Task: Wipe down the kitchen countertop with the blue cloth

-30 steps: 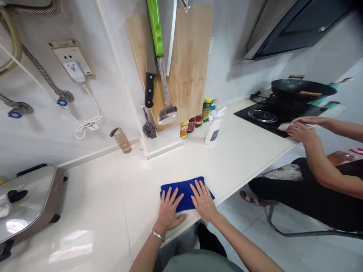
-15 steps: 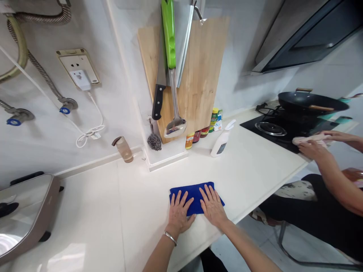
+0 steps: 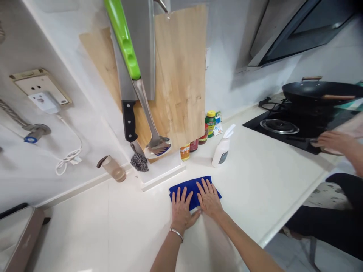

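Note:
A folded blue cloth [image 3: 190, 185] lies flat on the white countertop [image 3: 136, 234]. My left hand [image 3: 181, 209] rests on its left part, fingers spread, with a silver bangle at the wrist. On the right part of the cloth lies my right hand [image 3: 209, 198], palm down and fingers stretched out. Both hands press on the cloth without gripping it. Beyond the cloth stands a white spray bottle [image 3: 221, 153], upright and close to several seasoning jars [image 3: 210, 124].
A cutting board [image 3: 181, 75], knife [image 3: 129, 121] and green-handled slotted spoon [image 3: 153, 139] hang ahead. A brown bottle [image 3: 113, 169] stands by the wall. At right, another person's hand [image 3: 334, 141] is at the black cooktop [image 3: 309, 139], which holds a wok [image 3: 317, 90].
My hands and the cloth have moved forward across the counter, nearer the wall ledge. My view has shifted closer to the hanging board. The other person's hand has moved along the cooktop edge.

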### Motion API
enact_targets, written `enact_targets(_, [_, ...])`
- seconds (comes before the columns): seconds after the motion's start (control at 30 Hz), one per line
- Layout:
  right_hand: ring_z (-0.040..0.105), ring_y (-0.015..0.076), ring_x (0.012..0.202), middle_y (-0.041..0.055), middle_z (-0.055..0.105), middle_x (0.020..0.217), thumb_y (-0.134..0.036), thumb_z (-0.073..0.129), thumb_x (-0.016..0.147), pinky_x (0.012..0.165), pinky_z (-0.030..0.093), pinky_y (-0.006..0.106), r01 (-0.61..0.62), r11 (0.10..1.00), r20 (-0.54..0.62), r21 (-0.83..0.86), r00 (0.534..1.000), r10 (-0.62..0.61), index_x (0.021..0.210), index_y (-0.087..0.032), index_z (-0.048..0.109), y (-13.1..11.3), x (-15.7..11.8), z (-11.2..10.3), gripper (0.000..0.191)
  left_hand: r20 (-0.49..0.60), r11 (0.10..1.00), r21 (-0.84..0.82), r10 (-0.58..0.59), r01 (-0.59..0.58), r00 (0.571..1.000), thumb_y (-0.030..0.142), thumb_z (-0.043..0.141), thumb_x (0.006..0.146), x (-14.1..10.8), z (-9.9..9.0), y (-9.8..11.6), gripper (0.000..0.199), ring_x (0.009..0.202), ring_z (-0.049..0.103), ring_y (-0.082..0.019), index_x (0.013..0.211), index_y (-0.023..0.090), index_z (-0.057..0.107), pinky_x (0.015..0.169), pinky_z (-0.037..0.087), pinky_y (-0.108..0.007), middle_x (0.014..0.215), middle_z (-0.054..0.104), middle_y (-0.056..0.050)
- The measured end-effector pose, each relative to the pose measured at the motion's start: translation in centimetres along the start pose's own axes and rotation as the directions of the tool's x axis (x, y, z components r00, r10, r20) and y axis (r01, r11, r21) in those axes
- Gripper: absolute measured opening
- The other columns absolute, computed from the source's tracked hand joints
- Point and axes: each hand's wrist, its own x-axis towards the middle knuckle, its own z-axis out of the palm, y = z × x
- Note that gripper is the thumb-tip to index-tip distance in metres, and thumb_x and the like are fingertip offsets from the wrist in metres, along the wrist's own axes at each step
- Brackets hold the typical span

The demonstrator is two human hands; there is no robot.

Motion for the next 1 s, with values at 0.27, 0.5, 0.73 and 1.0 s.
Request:
enact_targets(0.27, [0.023,0.0285,0.151,0.0082,0.03,0.162,-0.038,0.034,0.095,0.122,0.024,0.054,0.09,0.989,0.003,0.116,0.996,-0.091,0.151,-0.024,0.038,3.0,4.9,3.9,0.058,0.043,0.999,0.049,0.008,-0.01,0.999,0.066,0.06,0.082,0.2,-1.1,-0.6,0.091,0.153,0.022,-0.035,0.158,0.033,0.022,0.122,0.03,-0.066,0.167,0.019,-0.004])
enact_targets(0.5, [0.035,0.0437,0.143,0.0251,0.043,0.151,-0.079,0.037,0.082,0.117,0.025,0.065,-0.191,0.972,0.156,0.14,0.973,0.168,0.138,-0.008,0.056,-1.9,6.8,3.9,0.092,0.024,0.962,0.273,-0.03,0.023,0.999,0.047,0.054,0.09,-12.8,-3.5,-10.1,0.08,0.15,0.028,-0.027,0.157,0.043,0.011,0.119,0.041,-0.053,0.162,0.024,0.001])
enact_targets(0.73, [0.029,0.0433,0.146,0.0276,0.042,0.151,-0.075,0.029,0.087,0.12,0.019,0.063,-0.072,0.985,-0.061,0.155,0.995,0.082,0.138,-0.002,0.054,-8.2,-1.0,1.5,0.092,-0.236,0.733,0.419,-0.482,0.536,0.844,0.041,0.041,0.095,-21.8,-8.4,-15.6,0.058,0.149,0.03,-0.032,0.152,0.037,0.035,0.119,0.033,-0.061,0.159,0.039,-0.003])
enact_targets(1.0, [0.026,0.0348,0.15,0.0131,0.027,0.161,-0.064,0.035,0.096,0.121,0.028,0.058,0.129,0.984,0.018,0.127,0.991,-0.132,0.151,-0.019,0.037,-5.1,-13.0,-2.8,0.071,-0.111,0.534,0.361,-0.789,0.764,0.604,0.047,0.026,0.1,-17.9,-10.6,-14.2,0.063,0.154,0.013,-0.036,0.158,0.022,0.022,0.123,0.018,-0.059,0.168,0.016,-0.012])
